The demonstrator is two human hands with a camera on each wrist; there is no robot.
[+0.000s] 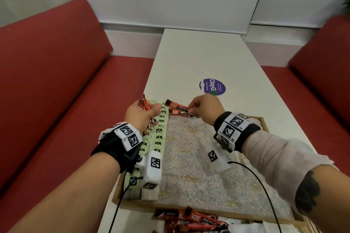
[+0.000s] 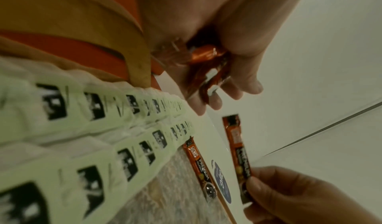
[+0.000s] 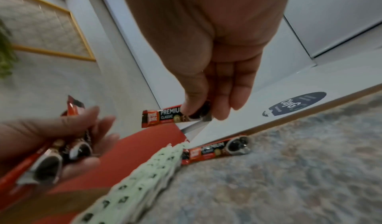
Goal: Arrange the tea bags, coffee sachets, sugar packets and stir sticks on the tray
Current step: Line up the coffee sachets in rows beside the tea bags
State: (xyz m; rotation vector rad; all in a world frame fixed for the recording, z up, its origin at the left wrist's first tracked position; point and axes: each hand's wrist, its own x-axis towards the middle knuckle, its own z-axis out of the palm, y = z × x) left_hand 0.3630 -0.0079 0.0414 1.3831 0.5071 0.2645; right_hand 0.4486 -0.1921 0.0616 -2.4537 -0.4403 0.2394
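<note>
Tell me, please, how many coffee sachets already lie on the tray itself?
1: a coffee sachet lies at the tray's far edge, beside the tea bags. The right hand pinches another sachet above it; the left hand holds a bunch.

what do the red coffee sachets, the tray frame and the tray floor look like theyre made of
Coffee sachets: glossy printed foil or plastic film, judging by the sheen and crimped ends; the right hand pinches one, the left hand grips a bundle.
Tray frame: light wood by its colour, though grain is too blurred to confirm.
Tray floor: matte, with a mottled floral pattern; printed paper or fabric, cannot tell which.
</note>
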